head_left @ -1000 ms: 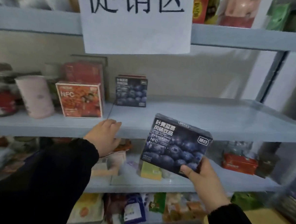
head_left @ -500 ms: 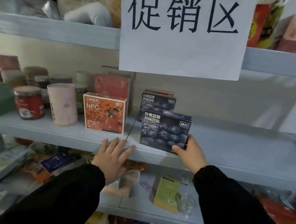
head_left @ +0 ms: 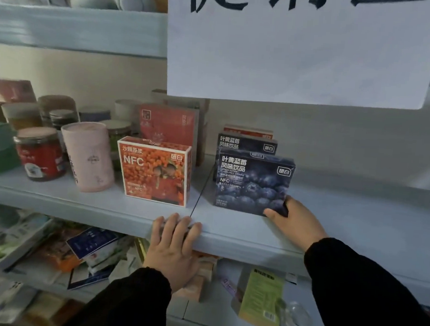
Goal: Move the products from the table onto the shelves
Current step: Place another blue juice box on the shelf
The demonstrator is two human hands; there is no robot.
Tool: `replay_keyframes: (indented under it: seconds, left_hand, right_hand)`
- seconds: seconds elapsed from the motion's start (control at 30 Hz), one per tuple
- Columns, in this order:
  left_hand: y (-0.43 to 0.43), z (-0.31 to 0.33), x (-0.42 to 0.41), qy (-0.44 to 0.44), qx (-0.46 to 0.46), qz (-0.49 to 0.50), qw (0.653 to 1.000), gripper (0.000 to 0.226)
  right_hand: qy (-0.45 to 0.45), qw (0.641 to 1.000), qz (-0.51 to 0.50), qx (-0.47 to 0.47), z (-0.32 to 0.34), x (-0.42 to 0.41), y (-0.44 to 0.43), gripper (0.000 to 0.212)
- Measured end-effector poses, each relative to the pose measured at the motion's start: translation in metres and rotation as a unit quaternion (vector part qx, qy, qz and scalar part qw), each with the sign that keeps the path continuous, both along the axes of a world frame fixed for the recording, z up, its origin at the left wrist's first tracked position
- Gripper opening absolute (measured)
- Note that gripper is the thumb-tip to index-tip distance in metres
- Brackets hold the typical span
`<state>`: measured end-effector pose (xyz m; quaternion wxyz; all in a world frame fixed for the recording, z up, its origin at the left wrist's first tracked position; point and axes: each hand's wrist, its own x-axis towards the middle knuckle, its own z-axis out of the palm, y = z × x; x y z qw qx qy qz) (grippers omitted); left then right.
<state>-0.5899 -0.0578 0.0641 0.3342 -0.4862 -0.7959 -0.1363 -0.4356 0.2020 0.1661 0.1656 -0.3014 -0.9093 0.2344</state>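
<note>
Two boxes of the same blueberry drink stand one behind the other on the middle shelf (head_left: 344, 222). The front blueberry box (head_left: 253, 183) is upright, just right of the orange box (head_left: 155, 170), with the rear box (head_left: 247, 143) close behind it; whether the two touch I cannot tell. The right hand (head_left: 295, 219) grips the front box at its lower right corner, thumb on the face. The left hand (head_left: 175, 246) holds nothing, its fingers laid over the shelf's front lip.

This looks like the end of placing one product. The next move calls for letting go without tipping the box, perhaps after a small nudge to square it, then going back for another item.

A second ago the box was tilted in the air below shelf height. Half a second ago it was only reaching the shelf, and the left hand's fingers were spread rather than together.
</note>
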Motion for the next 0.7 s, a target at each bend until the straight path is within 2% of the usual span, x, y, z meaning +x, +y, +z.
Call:
replay_keyframes:
  seconds: [0.1, 0.2, 0.4, 0.57, 0.7]
  left_hand:
    - [0.0024, -0.0077, -0.0064, 0.047, 0.037, -0.009, 0.998, 0.076]
    - [0.0019, -0.0108, -0.0094, 0.069, 0.051, -0.017, 0.996, 0.081]
    - [-0.0007, -0.0085, -0.0079, 0.063, 0.042, -0.011, 0.997, 0.08]
    - [-0.0042, -0.0076, -0.0055, 0.052, 0.035, -0.014, 0.998, 0.08]
    - [-0.0026, -0.0097, -0.0081, 0.057, 0.039, -0.014, 0.997, 0.08]
  right_hand:
    - [0.0, 1.0, 0.0, 0.0, -0.0016, -0.0021, 0.0015, 0.034]
    - [0.005, 1.0, 0.003, -0.01, -0.0025, -0.0028, 0.0016, 0.03]
    - [-0.01, 1.0, -0.003, 0.024, -0.0044, -0.0035, 0.002, 0.028]
    - [-0.045, 0.998, -0.006, 0.034, -0.0072, -0.0049, 0.0031, 0.042]
    - [-0.055, 0.997, -0.009, 0.05, -0.0081, -0.0075, 0.0045, 0.045]
